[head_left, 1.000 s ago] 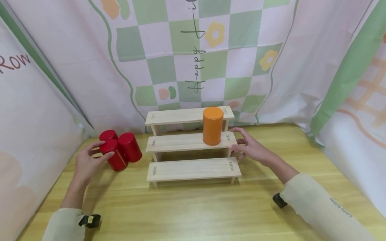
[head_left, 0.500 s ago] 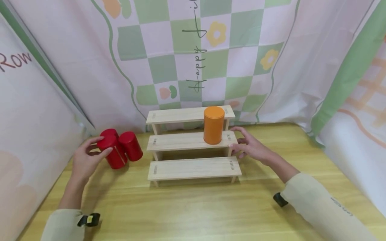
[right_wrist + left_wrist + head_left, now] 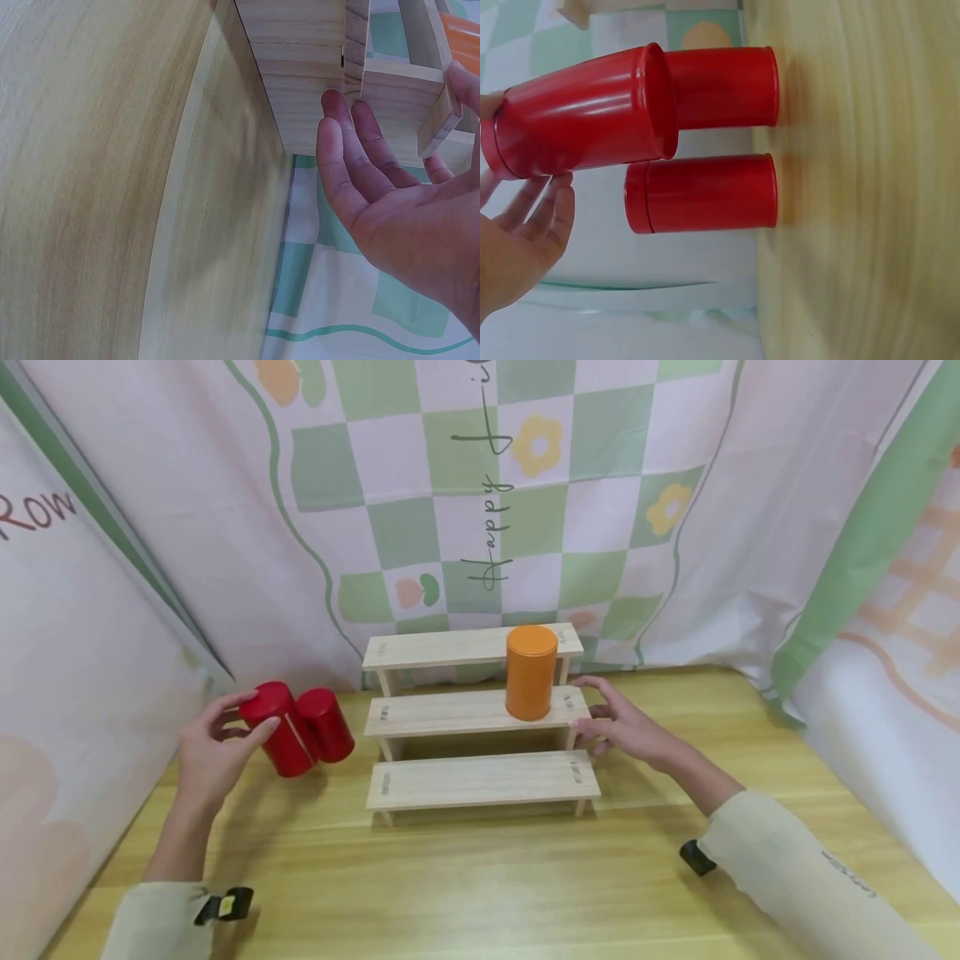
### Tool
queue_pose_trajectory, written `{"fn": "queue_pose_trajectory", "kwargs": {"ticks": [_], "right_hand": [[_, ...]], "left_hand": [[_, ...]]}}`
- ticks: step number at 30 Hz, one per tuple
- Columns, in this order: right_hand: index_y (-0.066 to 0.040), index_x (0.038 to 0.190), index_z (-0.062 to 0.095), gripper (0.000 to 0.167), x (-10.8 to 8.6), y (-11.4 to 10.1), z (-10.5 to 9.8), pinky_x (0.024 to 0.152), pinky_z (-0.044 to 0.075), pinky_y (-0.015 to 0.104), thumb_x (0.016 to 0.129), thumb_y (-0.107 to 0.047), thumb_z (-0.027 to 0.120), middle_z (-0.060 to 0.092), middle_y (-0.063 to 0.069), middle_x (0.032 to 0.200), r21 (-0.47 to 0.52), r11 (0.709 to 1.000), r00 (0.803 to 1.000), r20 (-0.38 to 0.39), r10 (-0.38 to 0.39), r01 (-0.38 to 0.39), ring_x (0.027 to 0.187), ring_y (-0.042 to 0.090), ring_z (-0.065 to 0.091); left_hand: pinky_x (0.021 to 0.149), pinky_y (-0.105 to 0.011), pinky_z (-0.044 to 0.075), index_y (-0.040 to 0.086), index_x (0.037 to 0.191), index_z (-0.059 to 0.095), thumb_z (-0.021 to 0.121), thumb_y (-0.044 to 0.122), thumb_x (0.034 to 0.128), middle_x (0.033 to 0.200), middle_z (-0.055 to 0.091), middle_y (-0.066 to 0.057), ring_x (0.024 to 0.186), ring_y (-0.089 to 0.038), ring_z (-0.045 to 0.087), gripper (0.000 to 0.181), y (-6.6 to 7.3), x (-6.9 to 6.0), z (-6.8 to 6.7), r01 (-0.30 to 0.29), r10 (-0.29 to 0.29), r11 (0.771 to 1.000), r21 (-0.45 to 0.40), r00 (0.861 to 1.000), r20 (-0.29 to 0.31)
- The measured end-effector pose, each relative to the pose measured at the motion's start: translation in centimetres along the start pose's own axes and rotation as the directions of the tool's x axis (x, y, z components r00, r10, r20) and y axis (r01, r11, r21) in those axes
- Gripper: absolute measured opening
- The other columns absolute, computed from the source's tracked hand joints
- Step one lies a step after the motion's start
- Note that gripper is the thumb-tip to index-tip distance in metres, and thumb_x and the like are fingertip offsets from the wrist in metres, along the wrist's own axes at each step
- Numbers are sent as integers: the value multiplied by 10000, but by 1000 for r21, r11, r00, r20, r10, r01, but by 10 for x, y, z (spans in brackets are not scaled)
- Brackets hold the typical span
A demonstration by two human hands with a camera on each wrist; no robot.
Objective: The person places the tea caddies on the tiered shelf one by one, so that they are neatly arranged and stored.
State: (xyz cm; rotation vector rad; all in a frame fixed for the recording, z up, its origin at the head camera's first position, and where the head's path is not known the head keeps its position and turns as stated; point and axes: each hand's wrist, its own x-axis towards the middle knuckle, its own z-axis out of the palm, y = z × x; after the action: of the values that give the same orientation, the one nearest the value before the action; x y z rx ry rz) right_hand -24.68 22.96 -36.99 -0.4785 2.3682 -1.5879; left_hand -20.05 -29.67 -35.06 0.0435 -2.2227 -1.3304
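My left hand (image 3: 213, 756) grips a red cylindrical tin (image 3: 281, 735) near its lid, thumb on one side and fingers on the other. In the left wrist view the tin (image 3: 585, 109) tilts and hangs clear of the table, its base rim showing. Two more red tins stand upright below it, one (image 3: 724, 86) partly covered and the other (image 3: 705, 193) in full view; the head view hides one of them. My right hand (image 3: 622, 722) holds the right end of the middle board of a three-tier wooden stand (image 3: 480, 781), thumb in front, index finger behind.
On the middle tier, near the right end, stands an orange tin (image 3: 531, 677). A checkered curtain (image 3: 517, 527) hangs right behind the stand, and white cloth (image 3: 82, 652) closes off the left side. The wooden table (image 3: 465, 885) stretches in front.
My left hand has lifted the red tin up and slightly back, away from the table. It now covers the rear tin in the head view. The right hand stays at the stand.
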Motion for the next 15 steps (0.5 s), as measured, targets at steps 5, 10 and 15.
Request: {"fn": "queue_pose_trajectory", "kwargs": {"ticks": [5,10,15], "right_hand": [[-105,1600,173,734,0,0,1,795,612,490,1037,-185,637,619,317,1204,4,1000,1000,4,3,-3,1005,371,690],[-113,1599,177,730,0,-1,0,805,610,510,1037,-194,636,635,288,1172,0,1000,1000,5,4,-4,1010,390,686],[-125,1593,189,719,0,-1,0,806,608,508,1036,-204,637,647,251,1138,-3,1000,1000,4,8,-8,1008,390,680]], "left_hand": [[762,-93,497,-15,1307,670,810,75,890,1069,621,234,949,-20,605,449,8,-3,3,-35,35,999,-2,999,2],[761,-94,500,-29,1327,647,782,78,915,1074,629,213,925,-64,604,447,14,-2,8,-60,61,998,-31,998,28],[709,-122,515,-3,1329,656,774,75,922,1039,639,192,858,-109,608,431,20,-3,16,-78,79,996,-47,996,36]]}}
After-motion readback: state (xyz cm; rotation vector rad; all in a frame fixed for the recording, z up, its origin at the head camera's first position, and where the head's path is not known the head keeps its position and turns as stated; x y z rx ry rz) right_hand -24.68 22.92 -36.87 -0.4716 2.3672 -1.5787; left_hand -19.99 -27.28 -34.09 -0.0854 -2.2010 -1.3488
